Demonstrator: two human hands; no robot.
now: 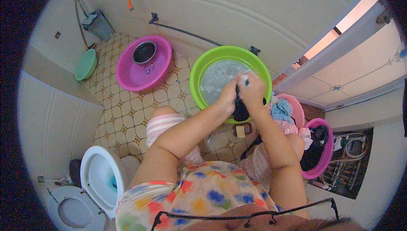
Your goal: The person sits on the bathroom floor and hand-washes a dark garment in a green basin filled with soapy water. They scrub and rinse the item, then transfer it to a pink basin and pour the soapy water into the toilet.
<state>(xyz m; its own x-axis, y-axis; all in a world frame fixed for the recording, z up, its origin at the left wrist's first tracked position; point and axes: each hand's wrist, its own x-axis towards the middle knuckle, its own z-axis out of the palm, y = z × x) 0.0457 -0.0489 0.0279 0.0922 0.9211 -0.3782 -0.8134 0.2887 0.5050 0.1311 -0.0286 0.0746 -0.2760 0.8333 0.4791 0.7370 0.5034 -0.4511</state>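
My left hand (229,95) and my right hand (252,87) meet over the right part of a lime-green plastic basin (196,86) of cloudy, sudsy water (217,76). Both are closed on a wet black cloth item (241,110), which hangs down between them towards the basin's near rim. White suds cling to my fingers. What kind of garment it is cannot be told. On the tiled floor just below the basin lies a pale bar of soap (240,131) in a dark dish.
A pink basin (122,80) holding a dark round pan (144,52) stands at the left. Pink and blue clothes (281,110) lie in a pink tub at the right, beside a magenta basin (329,154) of dark clothes. A toilet bowl (101,180) is at lower left.
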